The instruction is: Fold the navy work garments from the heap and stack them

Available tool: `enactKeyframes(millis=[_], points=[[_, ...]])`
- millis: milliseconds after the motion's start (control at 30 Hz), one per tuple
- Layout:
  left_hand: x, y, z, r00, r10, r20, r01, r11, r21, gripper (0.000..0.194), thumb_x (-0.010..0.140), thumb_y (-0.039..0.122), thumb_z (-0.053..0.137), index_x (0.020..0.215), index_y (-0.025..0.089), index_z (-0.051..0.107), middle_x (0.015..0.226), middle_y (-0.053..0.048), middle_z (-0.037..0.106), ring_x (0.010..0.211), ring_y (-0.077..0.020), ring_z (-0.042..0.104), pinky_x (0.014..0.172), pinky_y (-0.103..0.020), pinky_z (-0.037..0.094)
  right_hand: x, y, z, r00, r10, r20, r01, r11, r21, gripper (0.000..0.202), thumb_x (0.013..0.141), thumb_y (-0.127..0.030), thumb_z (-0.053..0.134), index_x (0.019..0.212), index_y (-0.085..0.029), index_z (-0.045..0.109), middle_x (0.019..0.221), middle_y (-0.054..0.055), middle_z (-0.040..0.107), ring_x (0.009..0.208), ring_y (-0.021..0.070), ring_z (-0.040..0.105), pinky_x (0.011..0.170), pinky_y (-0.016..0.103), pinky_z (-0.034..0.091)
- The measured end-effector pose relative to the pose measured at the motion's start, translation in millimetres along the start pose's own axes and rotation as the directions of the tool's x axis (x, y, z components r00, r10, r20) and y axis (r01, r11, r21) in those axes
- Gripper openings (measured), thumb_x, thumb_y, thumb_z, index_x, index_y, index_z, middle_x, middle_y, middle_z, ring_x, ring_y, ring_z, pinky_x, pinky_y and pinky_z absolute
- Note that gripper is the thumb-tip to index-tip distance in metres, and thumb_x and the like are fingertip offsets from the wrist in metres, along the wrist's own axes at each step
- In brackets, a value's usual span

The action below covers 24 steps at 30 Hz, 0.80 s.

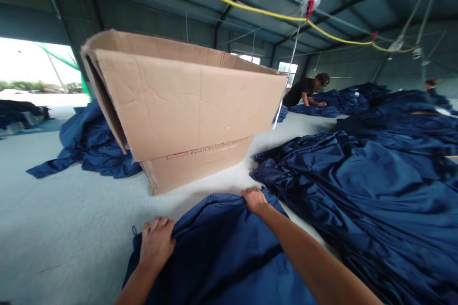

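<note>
A navy blue garment [232, 252] of smooth cloth lies spread in front of me, its near part running out of view at the bottom. My left hand [157, 240] is at its left edge with fingers curled over the cloth. A small dark cord loop [134, 230] sticks out beside that hand. Farther off, my right hand [255, 199] grips the garment's far edge near the right corner, fingers closed. Just beyond the garment stands a large open-topped cardboard box [193, 100], its top flaps folded down outside.
To the right spreads a big heap of navy garments [375, 186]. Another navy pile [89, 138] lies behind the box at left. A co-worker [304, 90] bends over cloth at the back. Overhead runs a yellow cable [229, 2] with hanging cords.
</note>
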<state>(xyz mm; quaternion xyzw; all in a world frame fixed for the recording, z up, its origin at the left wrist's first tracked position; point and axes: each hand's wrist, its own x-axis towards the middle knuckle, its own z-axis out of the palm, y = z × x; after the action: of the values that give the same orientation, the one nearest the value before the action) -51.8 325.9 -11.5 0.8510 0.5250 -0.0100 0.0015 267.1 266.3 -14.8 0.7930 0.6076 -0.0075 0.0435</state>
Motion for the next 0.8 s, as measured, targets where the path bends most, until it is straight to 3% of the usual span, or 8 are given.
enactKeyframes(millis=[67, 233, 467, 633, 800], points=[[-19.2, 5.7, -17.5, 0.997, 0.066, 0.027, -0.065, 0.997, -0.041, 0.04, 0.072, 0.012, 0.049, 0.11, 0.021, 0.06, 0.115, -0.006, 0.063, 0.113, -0.02, 0.052, 0.107, -0.04, 0.024, -25.9, 5.5, -18.2, 0.999, -0.019, -0.035, 0.019, 1.0, -0.001, 0.041, 0.078, -0.006, 0.043, 0.112, -0.02, 0.06, 0.109, 0.013, 0.063, 0.098, 0.0242, 0.059, 0.087, 0.035, 0.042], [-75.6, 21.0, -66.1, 0.991, 0.131, -0.006, -0.131, 0.987, -0.089, 0.046, 0.072, 0.01, 0.047, 0.116, 0.022, 0.056, 0.116, -0.004, 0.064, 0.108, -0.0181, 0.056, 0.096, -0.028, 0.037, -95.1, 24.6, -59.3, 0.994, -0.073, -0.079, 0.072, 0.997, -0.021, 0.038, 0.077, -0.007, 0.046, 0.108, -0.023, 0.062, 0.106, 0.011, 0.064, 0.099, 0.0232, 0.058, 0.088, 0.034, 0.04], [-164.8, 47.7, -111.6, 0.96, 0.279, 0.024, -0.268, 0.938, -0.22, 0.064, 0.069, 0.013, 0.05, 0.132, 0.026, 0.044, 0.132, -0.001, 0.055, 0.121, -0.0174, 0.049, 0.106, -0.034, 0.028, -203.2, 52.7, -87.6, 0.991, -0.118, -0.061, 0.114, 0.991, -0.068, 0.037, 0.075, -0.007, 0.046, 0.105, -0.021, 0.063, 0.102, 0.013, 0.064, 0.097, 0.0247, 0.058, 0.084, 0.037, 0.038], [-221.4, 63.7, -116.4, 0.928, 0.369, 0.048, -0.341, 0.894, -0.29, 0.067, 0.066, 0.016, 0.053, 0.131, 0.028, 0.046, 0.136, 0.003, 0.05, 0.124, -0.0194, 0.046, 0.109, -0.034, 0.027, -277.2, 65.4, -88.2, 0.989, -0.139, -0.046, 0.136, 0.988, -0.069, 0.04, 0.071, -0.008, 0.049, 0.105, -0.024, 0.062, 0.099, 0.01, 0.065, 0.094, 0.0229, 0.06, 0.084, 0.036, 0.038], [-259.7, 61.7, -95.0, 0.895, 0.426, 0.132, -0.363, 0.868, -0.339, 0.069, 0.062, 0.006, 0.048, 0.128, 0.028, 0.051, 0.135, 0.004, 0.051, 0.128, -0.0171, 0.042, 0.11, -0.029, 0.027, -345.1, 65.1, -70.5, 0.988, -0.139, -0.072, 0.136, 0.99, -0.046, 0.04, 0.072, -0.011, 0.047, 0.106, -0.024, 0.061, 0.103, 0.009, 0.063, 0.096, 0.0227, 0.057, 0.084, 0.035, 0.037]])
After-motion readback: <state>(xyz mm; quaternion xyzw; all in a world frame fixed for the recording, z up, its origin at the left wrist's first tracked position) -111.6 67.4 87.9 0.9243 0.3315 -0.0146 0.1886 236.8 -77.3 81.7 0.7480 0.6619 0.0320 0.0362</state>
